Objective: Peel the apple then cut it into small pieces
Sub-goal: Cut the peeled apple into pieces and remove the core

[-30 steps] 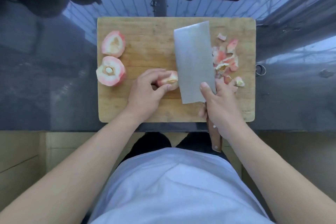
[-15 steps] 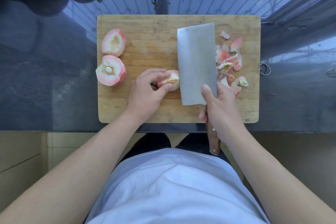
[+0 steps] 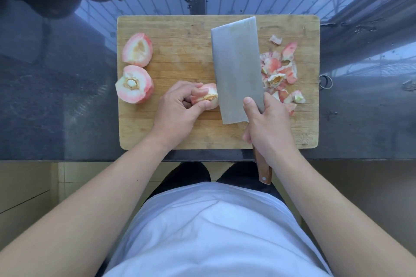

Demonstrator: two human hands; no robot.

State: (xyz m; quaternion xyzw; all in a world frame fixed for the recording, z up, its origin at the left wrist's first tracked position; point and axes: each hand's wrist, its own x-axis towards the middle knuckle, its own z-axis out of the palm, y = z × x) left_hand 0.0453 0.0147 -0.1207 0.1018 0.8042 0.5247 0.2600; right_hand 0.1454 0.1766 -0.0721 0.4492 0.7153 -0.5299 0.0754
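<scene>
Our left hand (image 3: 180, 109) pins the apple wedge (image 3: 208, 96) mid cutting board (image 3: 180, 132); our right hand (image 3: 267, 128) grips the cleaver (image 3: 236, 67). We should curl fingertips back and slice straight down.

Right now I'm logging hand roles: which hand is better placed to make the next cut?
Right. The right hand grips the cleaver, its blade beside the apple piece; the left hand is busy pinning that piece to the cutting board.
</scene>
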